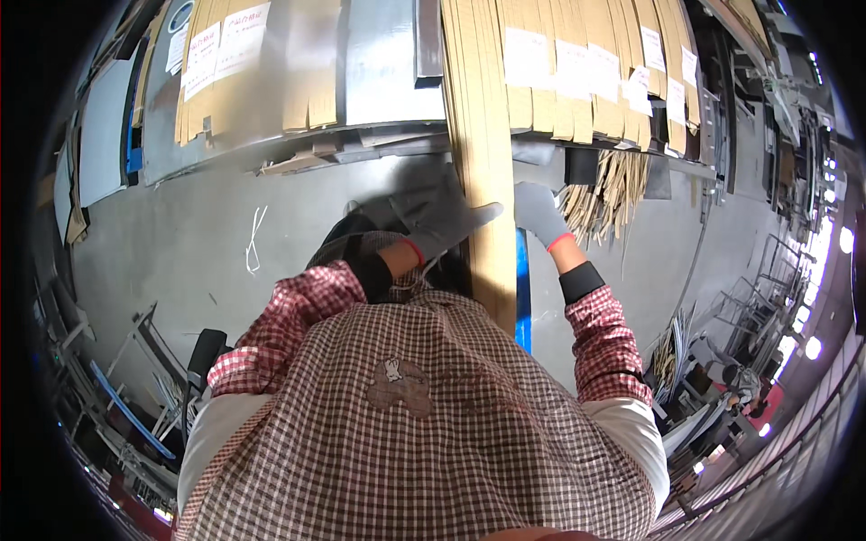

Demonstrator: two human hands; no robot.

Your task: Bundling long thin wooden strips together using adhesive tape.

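Note:
A long brown cardboard strip (483, 153), seemingly layered along its left part, runs from the far table toward my body. My left hand (442, 221), in a grey glove with a red cuff edge, grips its left side, with the thumb laid over the top. On the opposite edge my right hand (538, 213), gloved alike, holds the strip from the side; its fingertips are partly hidden. The strip's far part lies on the table between other cardboard pieces. Its near end reaches my checked apron (424, 406).
Brown cardboard stacks with white labels lie on the table at right (586, 77) and left (239, 68). Beneath its right side is a bundle of thin strips (613, 194). A blue bar (523, 298) shows beside the held strip. White cord (253, 242) lies on the grey floor.

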